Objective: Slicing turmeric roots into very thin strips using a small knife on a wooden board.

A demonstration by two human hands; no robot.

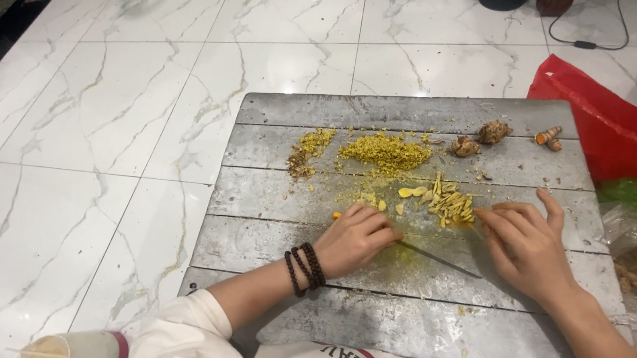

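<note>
While a grey wooden board [403,278] lies on the marble floor [142,101], a knife [438,259] is seen on it between the two hands. Its long axis runs left to right, slightly tilted: the left end is hidden under the left hand [356,239], and the blade slopes toward the near right, its other end passing under the right hand [525,245]. Which end is the tip cannot be told. The left hand is curled into a loose fist over the knife's left end, so a grasp is likely, though the handle itself is hidden. A dark beaded bracelet [303,269] is worn on that wrist. The right hand is laid flat with fingers spread, closed on nothing, its fingertips touching a small heap of yellow root strips [453,204]. Just beyond, a pile of finely chopped yellow root [385,151] is spread, with a smaller brownish heap [307,152] to its left. At the far right of the board, whole knobbly roots [494,132] are placed. A red bag [608,125] is seen right of the board.
</note>
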